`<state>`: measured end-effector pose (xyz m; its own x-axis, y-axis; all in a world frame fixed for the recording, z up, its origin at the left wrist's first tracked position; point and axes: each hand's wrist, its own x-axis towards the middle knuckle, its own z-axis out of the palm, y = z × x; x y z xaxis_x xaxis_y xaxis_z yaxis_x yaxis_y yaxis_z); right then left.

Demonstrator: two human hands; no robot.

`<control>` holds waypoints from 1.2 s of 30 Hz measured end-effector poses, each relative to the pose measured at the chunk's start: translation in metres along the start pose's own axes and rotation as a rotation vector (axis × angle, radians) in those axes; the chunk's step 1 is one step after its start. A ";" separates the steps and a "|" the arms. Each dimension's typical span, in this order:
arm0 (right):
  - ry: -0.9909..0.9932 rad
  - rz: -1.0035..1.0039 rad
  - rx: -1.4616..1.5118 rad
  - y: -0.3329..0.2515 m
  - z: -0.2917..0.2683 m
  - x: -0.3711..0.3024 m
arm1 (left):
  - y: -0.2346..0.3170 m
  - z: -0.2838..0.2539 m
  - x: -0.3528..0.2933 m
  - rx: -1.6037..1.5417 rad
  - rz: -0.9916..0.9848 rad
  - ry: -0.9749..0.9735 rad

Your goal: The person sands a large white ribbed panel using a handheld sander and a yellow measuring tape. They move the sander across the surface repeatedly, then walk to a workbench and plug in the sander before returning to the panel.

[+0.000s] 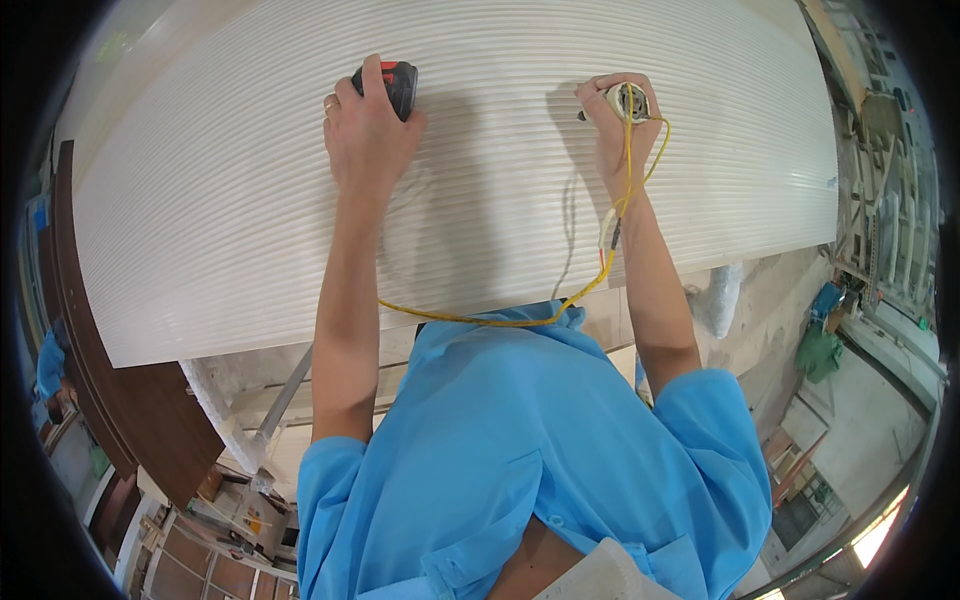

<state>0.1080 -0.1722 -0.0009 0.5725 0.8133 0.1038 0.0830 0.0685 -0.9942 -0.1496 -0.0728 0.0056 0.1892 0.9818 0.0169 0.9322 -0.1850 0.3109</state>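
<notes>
While my left hand (365, 138) grasps a black-and-red block (403, 92) over the left half of the ribbed white panel (240, 200), my right hand (609, 128) grips a round-ended corded tool (638, 104) over its right half, yellow cable (500, 322) looping past the near edge.

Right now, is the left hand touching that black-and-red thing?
Touching. The head view shows the left hand curled around the black-and-red thing, thumb against its edge.

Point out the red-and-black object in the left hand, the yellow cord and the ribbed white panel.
Red-and-black object (403, 92), head view: its dark side.
Yellow cord (500, 323), head view: the bottom of its sag.
Ribbed white panel (520, 190), head view: its bare ridged middle.
</notes>
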 end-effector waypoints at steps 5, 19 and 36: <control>-0.005 -0.007 -0.005 -0.001 0.003 -0.001 | 0.001 0.000 0.004 -0.005 -0.003 -0.007; 0.024 0.092 0.052 -0.010 0.012 0.006 | 0.000 0.009 0.025 -0.021 0.067 0.072; 0.043 -0.022 0.002 -0.015 0.006 0.023 | 0.007 0.006 0.029 -0.022 0.018 0.029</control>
<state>0.1149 -0.1511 0.0161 0.6047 0.7863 0.1266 0.0942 0.0873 -0.9917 -0.1358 -0.0458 0.0021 0.1965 0.9793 0.0497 0.9217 -0.2017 0.3315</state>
